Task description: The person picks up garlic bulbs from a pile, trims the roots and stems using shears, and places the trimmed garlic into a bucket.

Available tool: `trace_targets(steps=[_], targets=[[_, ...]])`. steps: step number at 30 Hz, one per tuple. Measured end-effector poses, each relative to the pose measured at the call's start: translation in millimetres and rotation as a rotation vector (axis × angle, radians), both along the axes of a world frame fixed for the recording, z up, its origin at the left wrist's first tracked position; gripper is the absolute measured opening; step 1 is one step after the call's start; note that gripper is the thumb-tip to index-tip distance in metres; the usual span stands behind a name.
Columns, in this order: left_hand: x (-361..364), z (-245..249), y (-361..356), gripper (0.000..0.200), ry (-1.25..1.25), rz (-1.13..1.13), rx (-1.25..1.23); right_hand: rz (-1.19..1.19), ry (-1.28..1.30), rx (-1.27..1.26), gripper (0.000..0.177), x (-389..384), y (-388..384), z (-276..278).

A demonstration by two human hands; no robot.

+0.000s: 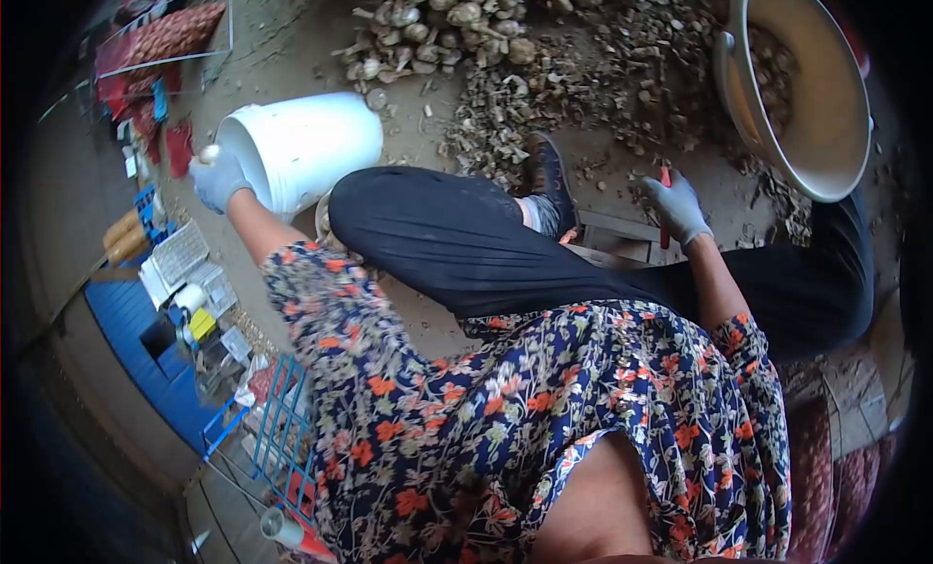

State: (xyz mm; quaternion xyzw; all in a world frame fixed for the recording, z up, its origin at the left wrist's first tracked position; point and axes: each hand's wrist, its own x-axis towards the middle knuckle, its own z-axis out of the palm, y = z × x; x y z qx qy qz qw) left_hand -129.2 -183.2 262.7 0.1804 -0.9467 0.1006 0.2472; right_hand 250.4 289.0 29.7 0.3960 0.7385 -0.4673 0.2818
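My left hand [220, 178], in a grey glove, is at the mouth of a white bucket [321, 146] lying toward the left. Its fingers are closed on a pale garlic bulb [210, 154]. On the right, my gloved right hand [673, 205] grips a red-handled tool [665, 229] above the wooden frame near my legs. A heap of garlic bulbs [465, 18] lies at the top, with cut stems and scraps [544, 98] spread beside it.
A large pale bucket [846, 107] with small pieces inside stands at the upper right. Red mesh sacks [175, 34] lie at the upper left. A blue wire rack [277, 418] is at the lower left. My shoe [551, 180] is beside the scraps.
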Motion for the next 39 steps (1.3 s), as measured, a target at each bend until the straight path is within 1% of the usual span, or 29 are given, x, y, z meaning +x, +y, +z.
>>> trace_targets(steps=[1,3,4,5,6,7,8,9,10,11,12,13,14,15,16,17,19,20,21,22,23,25,27,28,29,31,33,35,39], targets=[[-4.6,-16.9,7.1,0.052,-0.088,0.269,-0.096,-0.011,0.017,-0.007,0.060,-0.7,-0.8,4.2],[-23.4,-44.5,16.7,0.056,-0.067,-0.007,-0.088,0.008,-0.002,-0.006,0.060,-6.8,3.6,14.9],[-29.0,-63.6,43.4,0.044,-0.169,-0.170,0.041,0.033,-0.013,-0.012,0.061,-7.7,5.4,17.6],[-39.9,-85.0,77.2,0.037,-0.501,-0.362,0.286,0.020,-0.025,-0.001,0.061,-7.4,5.6,16.0],[-26.4,-120.8,131.9,0.028,-0.489,-0.562,0.103,0.016,-0.028,0.013,0.061,-5.7,5.8,13.2],[-3.7,-147.1,180.6,0.029,-0.592,-0.765,0.443,0.013,-0.032,0.029,0.061,-4.2,6.2,12.2],[-2.0,-211.3,204.0,0.031,-0.878,-0.796,0.692,0.012,-0.038,0.015,0.062,-4.2,7.2,13.9],[15.7,-238.3,244.1,0.029,-0.935,-0.983,0.325,0.003,-0.047,0.022,0.062,-4.0,7.6,15.2],[35.6,-267.4,270.8,0.031,-0.948,-0.990,0.216,0.009,-0.057,0.018,0.061,-3.6,7.2,17.0],[52.3,-298.1,282.7,0.041,-0.909,-0.893,0.133,0.011,-0.066,0.014,0.061,-2.7,6.7,18.2],[70.0,-300.8,296.8,0.057,-0.984,-0.750,0.156,0.012,-0.082,0.006,0.060,-3.2,4.7,18.8],[74.4,-320.5,301.0,0.067,-1.087,-0.679,0.129,-0.006,-0.098,0.008,0.060,-4.8,2.8,19.0],[76.9,-337.5,303.4,0.067,-1.046,-0.622,0.149,-0.004,-0.120,-0.011,0.059,-6.4,2.2,19.6],[83.3,-340.2,307.9,0.067,-1.009,-0.562,0.170,0.000,-0.145,-0.032,0.058,-6.5,2.0,21.0],[79.6,-333.6,310.6,0.066,-1.081,-0.529,0.207,-0.043,-0.088,-0.046,0.058,-5.4,0.2,23.5],[75.7,-325.1,312.8,0.068,-1.105,-0.518,0.128,-0.056,-0.094,-0.050,0.058,-6.3,0.0,24.8],[62.1,-320.6,310.8,0.069,-1.375,-0.627,0.260,0.028,-0.152,-0.057,0.057,-11.6,2.8,27.1],[74.5,-320.9,309.0,0.070,-1.351,-0.706,0.314,0.077,-0.123,-0.078,0.056,-14.2,4.6,28.8],[92.6,-321.5,310.6,0.071,-1.323,-0.789,0.366,0.064,-0.118,-0.081,0.056,-12.9,4.5,30.0],[110.7,-331.8,309.7,0.071,-1.327,-0.897,0.467,0.092,-0.096,-0.057,0.055,-11.7,4.6,30.5],[132.7,-320.3,316.5,0.072,-1.301,-0.911,0.494,0.121,-0.075,-0.027,0.054,-10.3,6.7,28.7],[164.2,-309.6,327.2,0.072,-1.205,-0.841,0.807,0.118,-0.040,0.011,0.050,-2.9,9.5,21.2],[190.3,-292.4,336.9,0.070,-1.084,-0.776,1.328,0.118,-0.008,0.088,0.044,0.0,14.7,22.5],[197.7,-293.4,342.3,0.068,-1.070,-0.764,1.494,0.113,0.011,0.133,0.039,-1.0,19.4,28.4],[201.5,-291.3,342.6,0.068,-1.079,-0.765,1.494,0.107,0.006,0.132,0.039,1.8,20.9,28.4],[198.7,-275.5,347.9,0.069,-1.057,-1.054,0.992,0.314,0.075,0.287,0.037,0.7,23.3,30.1],[197.3,-259.1,352.6,0.069,-1.063,-1.022,1.040,0.353,0.091,0.333,0.036,1.1,24.2,38.0],[196.8,-239.8,353.1,0.069,-0.951,-1.180,0.717,0.420,0.124,0.432,0.036,4.5,22.4,43.4],[200.2,-220.3,355.4,0.070,-0.939,-1.278,0.767,0.374,0.134,0.318,0.040,9.6,21.7,44.0]])
